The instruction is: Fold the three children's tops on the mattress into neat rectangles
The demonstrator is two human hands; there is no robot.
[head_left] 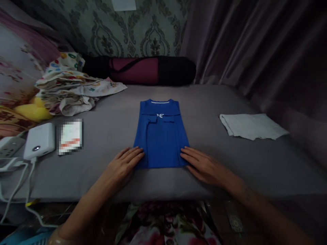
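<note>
A blue shirt [163,146] lies flat on the grey bed surface in front of me, its sides and sleeves folded in over the body. Its neckline, with a pale strip inside, points away from me, and part of some white lettering shows between the sleeves. My left hand [127,161] rests with fingers stretched out on the lower left edge of the shirt. On the lower right edge lies my right hand [200,164], also flat with fingers extended. Neither hand grips the cloth.
At right lies a folded pale cloth [251,126]. Patterned clothes [74,85] are heaped at the back left. A white power bank [40,141] with cables and a blurred card [71,136] sit at left. Against the wall lies a black and maroon roll bag [138,70].
</note>
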